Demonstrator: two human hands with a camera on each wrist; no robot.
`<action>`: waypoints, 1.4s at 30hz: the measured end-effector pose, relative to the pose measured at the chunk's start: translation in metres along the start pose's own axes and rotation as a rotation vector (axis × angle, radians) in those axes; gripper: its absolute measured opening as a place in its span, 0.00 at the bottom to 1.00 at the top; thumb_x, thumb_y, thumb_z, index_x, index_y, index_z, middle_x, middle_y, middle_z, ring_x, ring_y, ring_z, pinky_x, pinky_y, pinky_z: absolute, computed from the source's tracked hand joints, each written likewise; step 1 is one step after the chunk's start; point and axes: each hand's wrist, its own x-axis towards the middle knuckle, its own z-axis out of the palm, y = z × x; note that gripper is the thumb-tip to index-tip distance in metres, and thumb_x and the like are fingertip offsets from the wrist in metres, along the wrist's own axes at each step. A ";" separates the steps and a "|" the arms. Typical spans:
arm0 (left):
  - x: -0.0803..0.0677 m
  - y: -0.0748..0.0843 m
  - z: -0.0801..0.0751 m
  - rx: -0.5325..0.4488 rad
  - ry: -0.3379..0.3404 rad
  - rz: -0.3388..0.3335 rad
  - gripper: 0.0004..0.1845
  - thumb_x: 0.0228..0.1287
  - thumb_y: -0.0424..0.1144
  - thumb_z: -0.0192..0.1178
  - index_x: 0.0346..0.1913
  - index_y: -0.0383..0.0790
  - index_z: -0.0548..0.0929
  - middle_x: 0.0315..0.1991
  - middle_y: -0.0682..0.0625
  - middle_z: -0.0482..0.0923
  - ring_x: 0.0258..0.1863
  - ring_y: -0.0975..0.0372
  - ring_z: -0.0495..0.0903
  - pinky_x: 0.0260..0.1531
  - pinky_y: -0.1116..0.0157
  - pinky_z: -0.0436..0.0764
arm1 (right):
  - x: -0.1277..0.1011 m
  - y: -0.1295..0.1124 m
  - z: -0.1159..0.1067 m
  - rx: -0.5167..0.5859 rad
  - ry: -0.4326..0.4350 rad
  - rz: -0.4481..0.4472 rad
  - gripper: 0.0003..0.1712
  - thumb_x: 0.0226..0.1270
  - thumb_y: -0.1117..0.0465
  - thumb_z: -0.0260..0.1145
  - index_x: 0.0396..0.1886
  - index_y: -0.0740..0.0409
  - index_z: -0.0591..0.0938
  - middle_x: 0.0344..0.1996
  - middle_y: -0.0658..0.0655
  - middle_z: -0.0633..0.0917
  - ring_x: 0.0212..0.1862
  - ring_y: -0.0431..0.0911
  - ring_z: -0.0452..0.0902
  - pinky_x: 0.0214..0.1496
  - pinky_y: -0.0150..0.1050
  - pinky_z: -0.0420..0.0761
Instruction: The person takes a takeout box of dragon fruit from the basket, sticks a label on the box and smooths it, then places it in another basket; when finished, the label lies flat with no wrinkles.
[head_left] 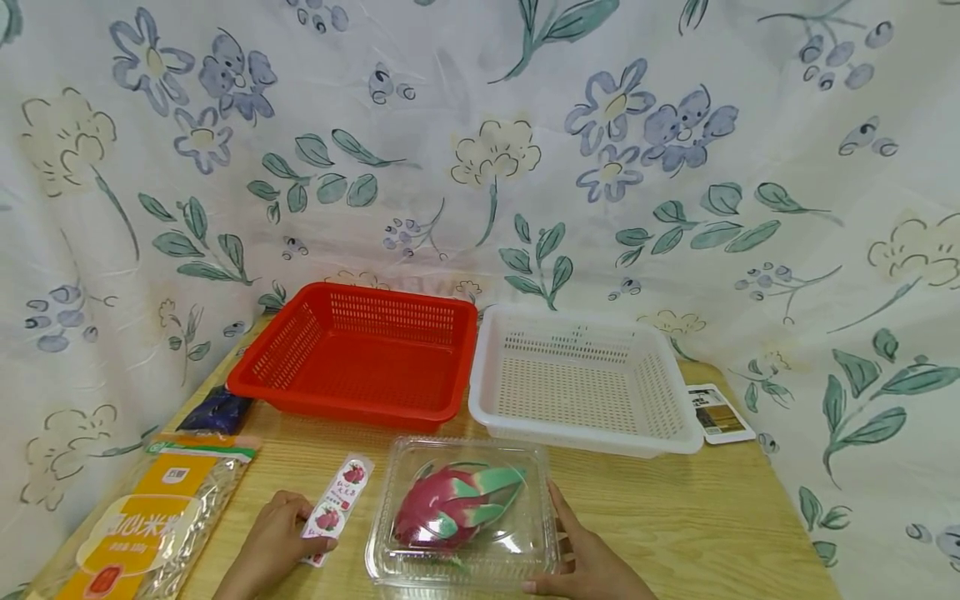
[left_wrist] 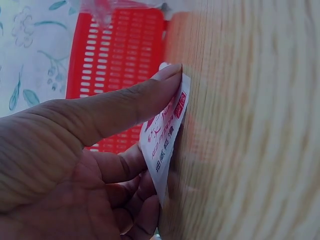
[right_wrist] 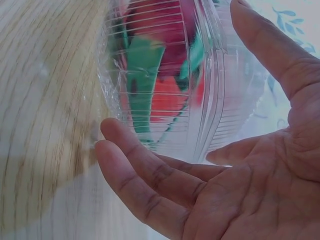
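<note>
In the head view a clear plastic box with its lid down contains a dragon fruit, pink with green scales. My right hand is at the box's right side, thumb near the front corner. The right wrist view shows that hand's fingers loosely bent beside the box's ribbed wall, thumb spread away. To the left of the box, my left hand pinches a strip of dragon fruit stickers by its edge. Up close, the thumb presses on the printed sticker strip, fingers behind it, low over the wooden table.
Behind the box stand a red basket and a white basket, side by side. A bag of snacks lies at the left, with a dark blue packet beyond it. A white-edged card is beside the white basket.
</note>
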 end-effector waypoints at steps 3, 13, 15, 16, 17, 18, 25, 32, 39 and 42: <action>0.001 0.001 -0.001 -0.011 0.002 -0.005 0.21 0.40 0.43 0.81 0.30 0.37 0.80 0.42 0.47 0.76 0.41 0.56 0.72 0.43 0.60 0.73 | -0.001 -0.001 -0.001 -0.001 0.001 0.015 0.69 0.59 0.56 0.76 0.79 0.59 0.33 0.58 0.69 0.73 0.49 0.50 0.78 0.48 0.43 0.84; 0.001 0.007 -0.003 -0.192 -0.065 -0.125 0.17 0.48 0.36 0.77 0.32 0.38 0.77 0.23 0.54 0.72 0.24 0.64 0.68 0.24 0.71 0.65 | -0.007 -0.004 -0.006 -0.031 0.031 0.033 0.68 0.58 0.55 0.77 0.80 0.59 0.34 0.61 0.72 0.71 0.50 0.51 0.77 0.49 0.47 0.84; -0.001 0.008 -0.003 -0.250 -0.080 -0.096 0.16 0.50 0.35 0.76 0.34 0.36 0.77 0.25 0.53 0.75 0.24 0.65 0.70 0.24 0.71 0.69 | -0.008 -0.005 -0.008 -0.040 0.044 0.039 0.68 0.58 0.54 0.77 0.80 0.59 0.35 0.62 0.74 0.70 0.52 0.52 0.78 0.49 0.48 0.83; -0.001 0.007 -0.004 -0.287 -0.091 -0.072 0.16 0.51 0.35 0.75 0.35 0.34 0.77 0.26 0.52 0.77 0.24 0.66 0.72 0.23 0.71 0.72 | -0.009 -0.005 -0.009 -0.047 0.052 0.034 0.68 0.58 0.54 0.77 0.80 0.59 0.35 0.63 0.76 0.68 0.53 0.54 0.78 0.50 0.49 0.83; -0.002 0.007 -0.005 -0.320 -0.102 -0.058 0.16 0.52 0.34 0.75 0.36 0.32 0.77 0.27 0.51 0.77 0.24 0.67 0.72 0.23 0.72 0.73 | -0.010 -0.006 -0.011 -0.054 0.058 0.029 0.68 0.58 0.54 0.77 0.80 0.60 0.35 0.64 0.77 0.67 0.54 0.55 0.77 0.51 0.50 0.83; -0.003 0.008 -0.006 -0.355 -0.113 -0.047 0.16 0.53 0.34 0.74 0.38 0.31 0.78 0.29 0.50 0.79 0.24 0.68 0.73 0.24 0.72 0.75 | -0.011 -0.006 -0.012 -0.062 0.069 0.024 0.68 0.58 0.54 0.77 0.80 0.60 0.35 0.65 0.77 0.66 0.55 0.57 0.77 0.51 0.51 0.82; -0.012 0.028 -0.020 -0.478 -0.129 -0.045 0.22 0.55 0.36 0.74 0.48 0.27 0.78 0.38 0.45 0.82 0.31 0.66 0.78 0.28 0.69 0.81 | -0.019 -0.015 -0.018 -0.131 0.147 -0.013 0.69 0.55 0.53 0.78 0.81 0.57 0.38 0.68 0.78 0.63 0.61 0.63 0.74 0.53 0.51 0.81; -0.025 0.064 -0.032 -0.526 -0.071 -0.017 0.19 0.55 0.35 0.73 0.46 0.30 0.80 0.36 0.46 0.81 0.34 0.63 0.79 0.32 0.67 0.83 | -0.021 -0.029 -0.022 -0.183 0.199 -0.004 0.68 0.55 0.52 0.78 0.81 0.53 0.39 0.68 0.78 0.63 0.61 0.66 0.73 0.56 0.57 0.79; -0.035 0.098 -0.031 -0.568 -0.048 -0.059 0.18 0.53 0.36 0.74 0.47 0.35 0.83 0.43 0.47 0.82 0.42 0.59 0.76 0.36 0.68 0.81 | -0.026 -0.045 -0.021 -0.234 0.257 0.010 0.67 0.53 0.51 0.79 0.81 0.50 0.43 0.69 0.77 0.64 0.60 0.66 0.75 0.56 0.59 0.78; -0.039 0.110 -0.028 -0.628 -0.074 -0.013 0.19 0.54 0.36 0.74 0.49 0.34 0.83 0.45 0.46 0.82 0.42 0.60 0.76 0.38 0.67 0.80 | -0.027 -0.054 -0.019 -0.196 0.237 0.015 0.66 0.54 0.51 0.78 0.82 0.48 0.43 0.69 0.73 0.65 0.62 0.64 0.74 0.57 0.58 0.78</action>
